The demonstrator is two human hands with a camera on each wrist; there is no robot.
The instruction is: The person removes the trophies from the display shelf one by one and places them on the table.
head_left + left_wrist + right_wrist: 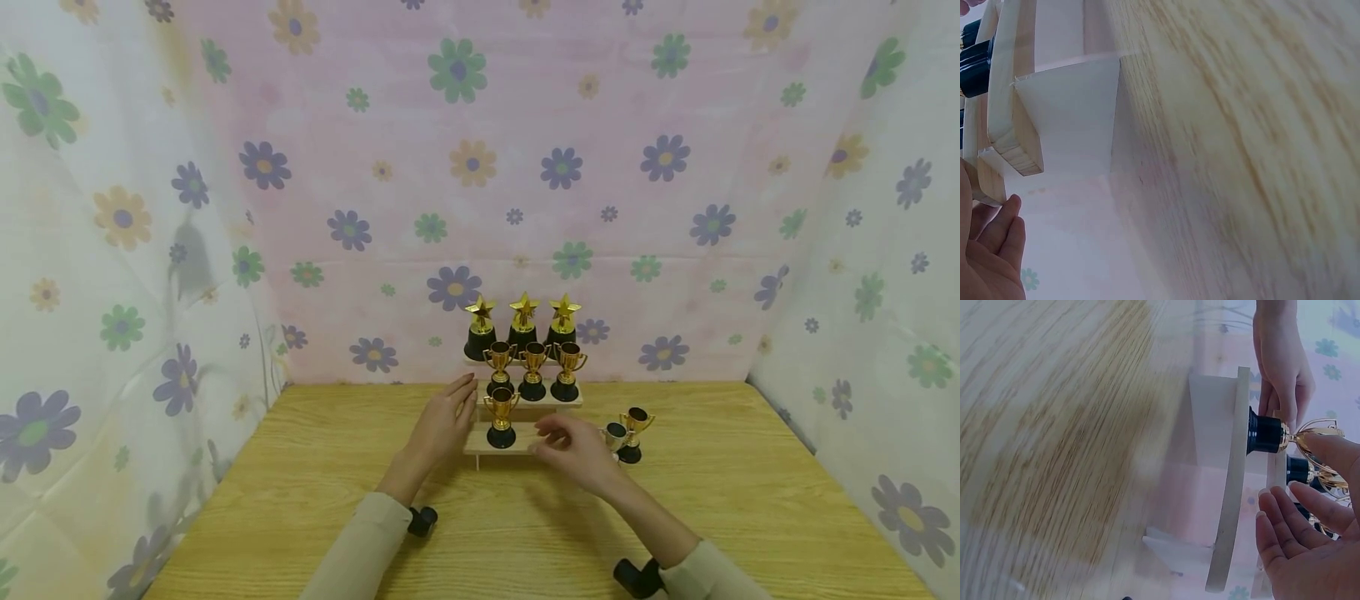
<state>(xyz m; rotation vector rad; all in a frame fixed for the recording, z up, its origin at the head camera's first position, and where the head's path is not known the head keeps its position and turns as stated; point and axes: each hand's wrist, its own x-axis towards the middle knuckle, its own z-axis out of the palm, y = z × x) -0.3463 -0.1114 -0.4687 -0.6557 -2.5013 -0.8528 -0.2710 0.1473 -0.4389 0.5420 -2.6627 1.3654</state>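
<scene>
A small tiered wooden rack (523, 440) stands on the table. Its lowest tier bears one gold cup trophy (501, 408) on a black base, towards the left side. My left hand (442, 421) lies along the rack's left side, its extended fingers at the end of the middle tier (991, 187). Beside the lowest tier's right end is my right hand (577, 450), fingers loosely bent and holding nothing. In the right wrist view, the right thumb (1332, 450) appears near the front cup trophy (1266, 433); whether they touch is unclear.
Three gold star trophies (524, 312) line the top tier, and three gold cups (533, 362) stand on the middle one. Right of the rack, a gold cup (636, 421) and a paler cup (616, 433), partly hidden by my right hand, stand on the table (337, 483). Flowered cloth (405, 125) surrounds it.
</scene>
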